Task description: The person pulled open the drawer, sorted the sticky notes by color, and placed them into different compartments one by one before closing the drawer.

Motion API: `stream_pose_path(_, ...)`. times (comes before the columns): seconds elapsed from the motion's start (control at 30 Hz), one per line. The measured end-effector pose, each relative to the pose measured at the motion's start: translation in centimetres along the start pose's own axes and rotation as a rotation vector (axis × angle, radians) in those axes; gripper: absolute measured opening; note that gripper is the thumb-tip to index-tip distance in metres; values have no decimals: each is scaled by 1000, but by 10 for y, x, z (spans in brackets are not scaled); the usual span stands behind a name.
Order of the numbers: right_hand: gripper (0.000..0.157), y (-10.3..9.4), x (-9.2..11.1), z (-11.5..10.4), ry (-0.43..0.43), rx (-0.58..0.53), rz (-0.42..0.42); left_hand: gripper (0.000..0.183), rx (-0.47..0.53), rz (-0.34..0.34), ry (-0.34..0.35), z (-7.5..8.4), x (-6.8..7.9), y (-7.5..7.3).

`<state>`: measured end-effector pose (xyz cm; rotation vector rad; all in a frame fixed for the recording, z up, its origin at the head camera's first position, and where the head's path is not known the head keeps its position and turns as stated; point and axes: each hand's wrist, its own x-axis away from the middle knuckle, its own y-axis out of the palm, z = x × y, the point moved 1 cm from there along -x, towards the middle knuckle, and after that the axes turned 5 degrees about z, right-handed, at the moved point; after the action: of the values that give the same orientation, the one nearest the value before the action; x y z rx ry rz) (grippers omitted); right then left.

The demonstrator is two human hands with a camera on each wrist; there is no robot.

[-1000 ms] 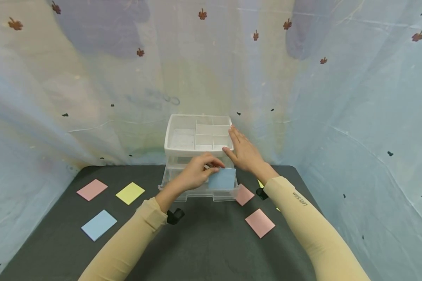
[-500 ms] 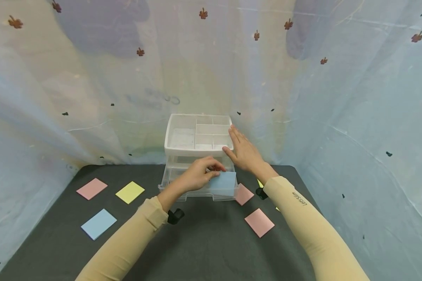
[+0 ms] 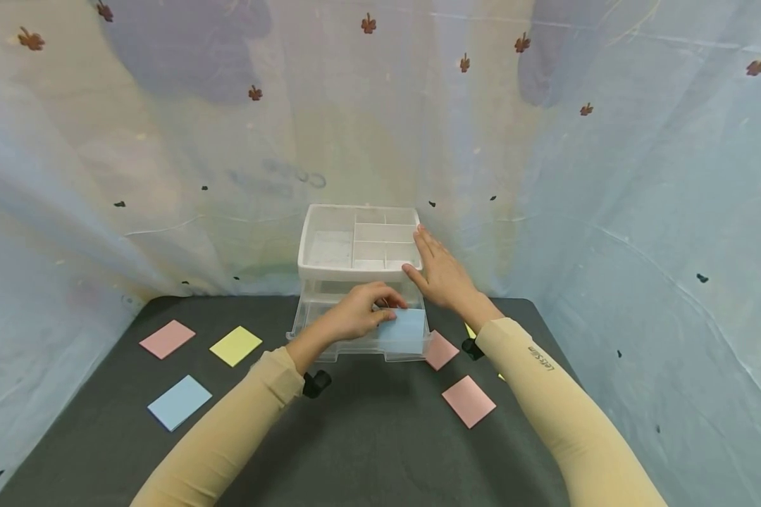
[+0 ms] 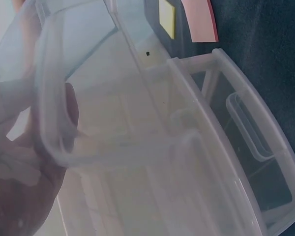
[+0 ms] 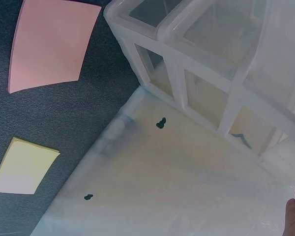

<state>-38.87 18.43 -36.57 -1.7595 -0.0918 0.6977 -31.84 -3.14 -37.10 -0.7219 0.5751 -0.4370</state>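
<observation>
A clear plastic drawer organizer with a white compartmented top tray (image 3: 330, 273) stands at the back of the table. Its lower drawer (image 3: 349, 348) is pulled out toward me. My left hand (image 3: 358, 312) reaches over this drawer and pinches a blue sticky note pad (image 3: 403, 332) near its upper left corner. The pad is at the drawer's right part, behind the clear front. In the left wrist view, my fingers show blurred through clear plastic. My right hand (image 3: 445, 276), fingers straight, rests against the organizer's upper right side; only its fingertips (image 5: 294, 212) show in the right wrist view.
Left on the dark table (image 3: 368, 436) lie a pink pad (image 3: 168, 339), a yellow pad (image 3: 236, 346) and another blue pad (image 3: 180, 403). Pink pads (image 3: 468, 401) and partly covered yellow ones lie right. A patterned curtain (image 3: 368, 127) hangs close behind the organizer.
My left hand has lowered the blue pad slightly, so its lower part now sits behind the drawer front. My right hand has stayed at the organizer's side.
</observation>
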Motion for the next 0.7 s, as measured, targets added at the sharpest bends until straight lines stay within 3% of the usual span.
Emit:
stream_pose_path(0.4, 81, 1, 0, -1, 9, 9, 2, 25, -62, -37, -34, -10, -5, 2)
stream_pose_path(0.7, 82, 1, 1, -2, 6, 13, 5, 30, -161, -77, -17, -14, -7, 1)
